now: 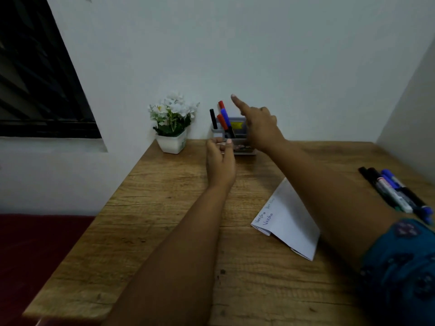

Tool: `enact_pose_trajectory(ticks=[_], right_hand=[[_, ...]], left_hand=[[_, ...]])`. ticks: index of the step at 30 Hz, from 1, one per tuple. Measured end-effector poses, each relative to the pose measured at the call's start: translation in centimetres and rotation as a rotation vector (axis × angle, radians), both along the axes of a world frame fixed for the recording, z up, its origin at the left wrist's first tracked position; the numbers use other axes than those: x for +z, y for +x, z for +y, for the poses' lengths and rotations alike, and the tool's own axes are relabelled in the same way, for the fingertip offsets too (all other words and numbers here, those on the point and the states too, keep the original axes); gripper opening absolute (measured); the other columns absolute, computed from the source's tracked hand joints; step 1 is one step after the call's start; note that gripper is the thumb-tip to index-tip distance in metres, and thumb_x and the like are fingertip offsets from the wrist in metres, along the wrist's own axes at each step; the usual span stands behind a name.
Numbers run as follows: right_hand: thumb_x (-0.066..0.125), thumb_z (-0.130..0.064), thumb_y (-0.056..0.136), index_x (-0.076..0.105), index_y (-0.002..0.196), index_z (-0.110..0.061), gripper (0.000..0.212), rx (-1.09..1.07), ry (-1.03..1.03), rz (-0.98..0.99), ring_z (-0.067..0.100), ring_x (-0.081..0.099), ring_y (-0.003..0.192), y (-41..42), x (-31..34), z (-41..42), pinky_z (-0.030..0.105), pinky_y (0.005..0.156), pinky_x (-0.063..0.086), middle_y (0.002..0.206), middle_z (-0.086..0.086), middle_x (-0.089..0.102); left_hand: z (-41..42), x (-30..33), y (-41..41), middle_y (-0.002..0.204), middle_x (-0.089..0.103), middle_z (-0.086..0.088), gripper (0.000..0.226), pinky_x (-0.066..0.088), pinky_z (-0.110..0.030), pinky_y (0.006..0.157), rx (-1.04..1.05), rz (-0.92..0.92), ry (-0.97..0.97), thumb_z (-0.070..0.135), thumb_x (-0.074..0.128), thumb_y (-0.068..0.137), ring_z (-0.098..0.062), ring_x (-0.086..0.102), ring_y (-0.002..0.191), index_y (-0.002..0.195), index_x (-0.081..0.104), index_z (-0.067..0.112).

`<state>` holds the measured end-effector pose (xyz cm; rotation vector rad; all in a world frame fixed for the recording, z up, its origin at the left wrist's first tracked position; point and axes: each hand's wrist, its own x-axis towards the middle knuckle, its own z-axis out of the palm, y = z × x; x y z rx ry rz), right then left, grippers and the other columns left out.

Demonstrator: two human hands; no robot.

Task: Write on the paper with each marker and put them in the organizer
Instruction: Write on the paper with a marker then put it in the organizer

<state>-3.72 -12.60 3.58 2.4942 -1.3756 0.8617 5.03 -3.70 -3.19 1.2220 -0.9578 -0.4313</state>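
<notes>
Both hands hover empty at the organizer at twelve o'clock: right hand loose-fingered, left hand relaxed. Four markers stand inside. Judging by that, the next move is fetching one of the remaining markers at three o'clock, beside the paper.

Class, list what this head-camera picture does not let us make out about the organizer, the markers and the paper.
- Organizer: right side and front hidden by the right hand and left hand.
- Loose markers: exact count unclear; they overlap, and the sleeve covers their near ends.
- Paper: part of the writing is too small and faint to read.
</notes>
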Motion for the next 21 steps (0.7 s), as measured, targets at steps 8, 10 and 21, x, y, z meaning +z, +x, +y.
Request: enact_pose_trajectory(ticks=[8, 10, 21], right_hand=[[0.052, -0.002, 0.092, 0.07, 0.109, -0.005, 0.025, -0.303, 0.309, -0.074, 0.032, 0.061, 0.106, -17.3, -2.0, 5.4, 0.036, 0.092, 0.047, 0.115, 0.017, 0.066], [0.054, -0.004, 0.091, 0.069, 0.104, -0.006, 0.021, -0.465, 0.337, -0.047, 0.032, 0.062, 0.101, -21.1, -3.3, 6.6, 0.036, 0.087, 0.05, 0.109, 0.016, 0.067], [0.061, -0.009, 0.091, 0.064, 0.1, -0.005, 0.01, -0.692, 0.401, -0.151, 0.025, 0.056, 0.081, -24.6, -5.6, 6.3, 0.032, 0.072, 0.047, 0.101, 0.016, 0.066]], left_hand=[[1.6, 0.1, -4.0, 0.101, 0.058, 0.0, 0.015, 0.045, -0.025, 0.076, -0.214, -0.26, -0.029, 0.026, 0.053, 0.097, -0.009, 0.056, 0.089, 0.108, 0.048, 0.018], [2.2, -0.5, -5.4, 0.105, 0.057, 0.001, 0.02, 0.046, -0.031, 0.078, -0.272, -0.419, -0.018, 0.035, 0.053, 0.095, -0.015, 0.055, 0.094, 0.11, 0.049, 0.022], [4.1, 0.2, -5.5, 0.092, 0.056, 0.012, 0.023, 0.048, -0.028, 0.069, -0.315, -0.395, 0.02, 0.039, 0.059, 0.091, -0.005, 0.052, 0.08, 0.111, 0.05, 0.032]])
